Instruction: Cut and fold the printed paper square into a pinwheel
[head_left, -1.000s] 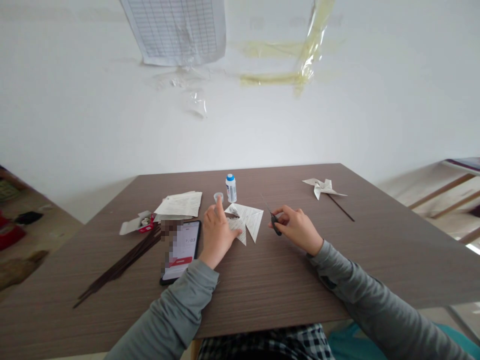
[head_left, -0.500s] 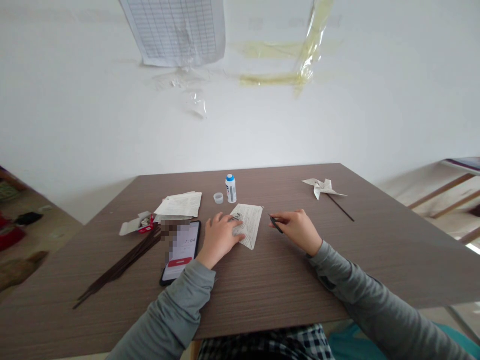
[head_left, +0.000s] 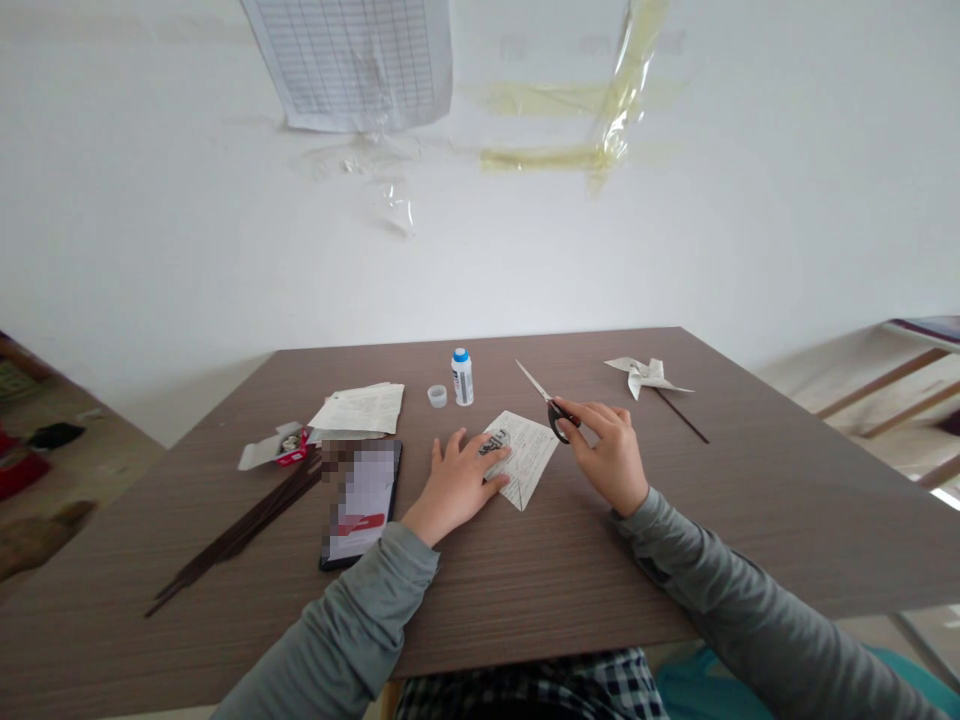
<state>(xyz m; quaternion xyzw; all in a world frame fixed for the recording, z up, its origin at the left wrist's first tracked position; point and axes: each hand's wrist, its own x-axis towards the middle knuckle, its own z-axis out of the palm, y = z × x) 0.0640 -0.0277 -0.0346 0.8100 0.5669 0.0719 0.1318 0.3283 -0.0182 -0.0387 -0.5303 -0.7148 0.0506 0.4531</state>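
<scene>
A printed square of paper lies on the table, turned with one corner toward me. My left hand rests on its left side with the fingers spread. In my right hand is a pair of scissors, gripped by the black handles, the blades pointing up and to the left. The blades are beyond the paper's right corner and do not cut into it. A fold or cut line runs in from the paper's near corner.
Behind the paper stand a white glue bottle and its clear cap. Leftward lie a stack of paper, a small red box, dark thin sticks and a phone. A paper pinwheel lies at right.
The paper has shifted right and turned a little under my left hand. My right hand has turned, so the scissors now point away with their blades in plain view.
</scene>
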